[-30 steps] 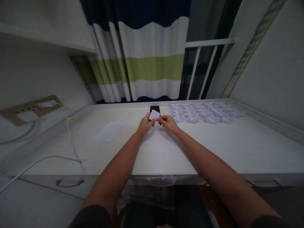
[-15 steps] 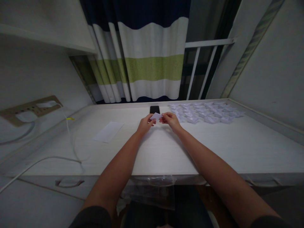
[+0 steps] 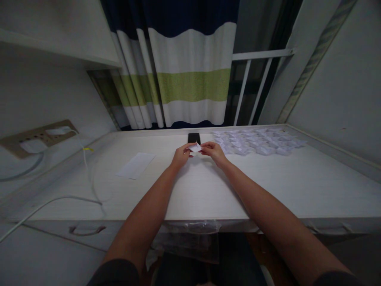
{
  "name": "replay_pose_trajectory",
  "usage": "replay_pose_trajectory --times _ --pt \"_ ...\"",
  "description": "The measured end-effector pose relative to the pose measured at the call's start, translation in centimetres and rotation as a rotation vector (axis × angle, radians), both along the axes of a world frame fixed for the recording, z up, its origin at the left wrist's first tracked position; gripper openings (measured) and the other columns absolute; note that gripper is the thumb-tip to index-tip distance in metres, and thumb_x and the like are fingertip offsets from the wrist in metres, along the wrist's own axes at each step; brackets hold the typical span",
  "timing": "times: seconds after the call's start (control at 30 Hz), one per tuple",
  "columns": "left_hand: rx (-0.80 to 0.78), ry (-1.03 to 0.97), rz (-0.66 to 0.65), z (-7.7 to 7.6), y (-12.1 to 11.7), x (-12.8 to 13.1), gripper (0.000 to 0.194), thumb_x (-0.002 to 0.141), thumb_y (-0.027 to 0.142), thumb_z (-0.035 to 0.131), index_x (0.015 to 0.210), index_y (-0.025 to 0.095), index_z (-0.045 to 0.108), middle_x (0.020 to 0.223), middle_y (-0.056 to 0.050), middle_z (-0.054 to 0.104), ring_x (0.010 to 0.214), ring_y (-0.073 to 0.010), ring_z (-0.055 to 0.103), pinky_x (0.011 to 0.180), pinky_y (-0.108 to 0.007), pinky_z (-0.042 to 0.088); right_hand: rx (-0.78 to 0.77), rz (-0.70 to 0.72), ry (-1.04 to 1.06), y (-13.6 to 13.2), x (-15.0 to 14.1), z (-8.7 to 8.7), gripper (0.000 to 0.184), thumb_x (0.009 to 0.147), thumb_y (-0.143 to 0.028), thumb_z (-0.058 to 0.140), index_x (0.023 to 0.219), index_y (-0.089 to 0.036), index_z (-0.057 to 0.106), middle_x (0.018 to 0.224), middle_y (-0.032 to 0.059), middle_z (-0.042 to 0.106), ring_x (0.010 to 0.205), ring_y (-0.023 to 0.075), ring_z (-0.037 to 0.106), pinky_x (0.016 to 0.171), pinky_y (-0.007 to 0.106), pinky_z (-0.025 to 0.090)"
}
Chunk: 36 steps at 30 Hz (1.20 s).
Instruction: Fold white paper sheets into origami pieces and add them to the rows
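Observation:
Between my two hands is a small folded piece of white paper, held just above the desk. My left hand pinches its left side and my right hand pinches its right side. Part of the paper is hidden by the fingers, and its exact folds are too small to make out. Right behind it lies a black phone-like slab. Several folded white paper pieces stand in rows to the right of my right hand. Flat on the desk to the left is a white paper sheet.
The white desk runs from wall to wall, with a striped curtain behind it. A white cable crosses its left end, below a socket panel. A clear plastic bag hangs below the front edge.
The paper has gone from a flat, upright-facing square to a lower, more folded shape with a raised point. My right hand has shifted slightly and now grips its right edge.

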State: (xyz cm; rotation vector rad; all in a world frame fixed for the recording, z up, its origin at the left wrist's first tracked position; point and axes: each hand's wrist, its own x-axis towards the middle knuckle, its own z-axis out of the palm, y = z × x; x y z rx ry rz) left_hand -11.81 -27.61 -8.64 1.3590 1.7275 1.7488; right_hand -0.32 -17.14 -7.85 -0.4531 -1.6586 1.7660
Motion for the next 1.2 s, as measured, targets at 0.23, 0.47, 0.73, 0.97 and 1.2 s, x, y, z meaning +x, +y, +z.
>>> replay_pose_trajectory --times 0.23,0.47,0.73,0.97,1.2 --pt "0.038 -0.089 -0.012 0.6 -0.2 0.4 0.031 0.065 0.016 0.047 0.091 0.015 0.062 0.096 -0.005 0.063 0.079 -0.0132 0.059 0.063 -0.024 0.052 0.05 0.01 0.008 0.4 -0.1 -0.4 0.014 0.055 -0.015 0.064 0.068 -0.016 0.058 0.059 -0.0024 0.06 0.056 0.0092 0.057 0.062 0.026 0.05" --pt "0.042 -0.12 0.007 0.8 -0.3 0.5 0.024 0.063 0.017 0.048 0.081 0.012 0.063 0.083 -0.004 0.064 0.072 -0.0136 0.058 0.061 -0.026 0.052 0.106 -0.006 -0.016 0.5 -0.3 -0.6 0.014 0.056 -0.009 0.056 0.068 -0.016 0.057 0.059 -0.0034 0.057 0.056 0.0084 0.055 0.06 0.024 0.048" --pt "0.051 -0.042 0.027 0.7 -0.1 0.2 0.017 0.059 0.024 0.064 0.067 0.013 0.053 0.066 0.001 0.055 0.055 -0.0081 0.052 0.051 -0.019 0.042 0.563 -0.059 -0.13 0.6 -0.6 -1.4 0.011 0.06 -0.014 0.056 0.07 -0.016 0.059 0.063 -0.0019 0.059 0.056 0.0089 0.053 0.058 0.022 0.043" --pt "0.085 0.012 -0.012 0.5 0.0 0.1 0.023 0.058 0.023 0.067 0.07 0.015 0.049 0.07 0.002 0.051 0.062 -0.0081 0.051 0.057 -0.02 0.042 0.709 -0.102 -0.155 0.0 -0.1 -0.9 0.01 0.066 -0.026 0.06 0.068 -0.016 0.058 0.072 0.0022 0.063 0.063 0.012 0.058 0.061 0.024 0.045" --pt "0.069 0.011 -0.002 0.4 0.1 0.0 0.024 0.058 0.022 0.066 0.072 0.015 0.048 0.071 0.002 0.05 0.063 -0.0079 0.05 0.057 -0.019 0.042 0.796 -0.133 -0.176 -0.3 0.0 -0.6 0.005 0.07 -0.02 0.055 0.069 -0.016 0.058 0.072 0.0031 0.063 0.062 0.0124 0.058 0.06 0.024 0.046"
